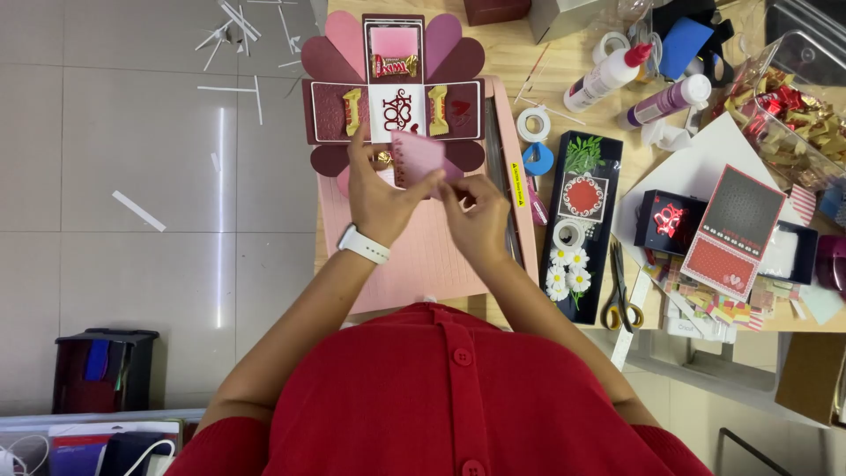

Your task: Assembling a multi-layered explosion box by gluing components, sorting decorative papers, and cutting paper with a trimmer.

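My left hand (381,198) and my right hand (478,214) meet over a pink cutting mat (423,256) and together pinch a small pink paper piece (418,159). Just beyond it lies an unfolded maroon and pink paper box (392,88) with heart-shaped flaps, flat on the mat. Small wrapped chocolates (395,65) are stuck on its panels. A white watch (363,244) sits on my left wrist.
Right of the mat lie a black tray (608,211) with tape rolls, a leaf and white paper daisies, yellow-handled scissors (620,295), two glue bottles (608,78), a small black box (670,220) and a clear tub of wrapped sweets (793,110). Paper strips litter the tiled floor (132,176).
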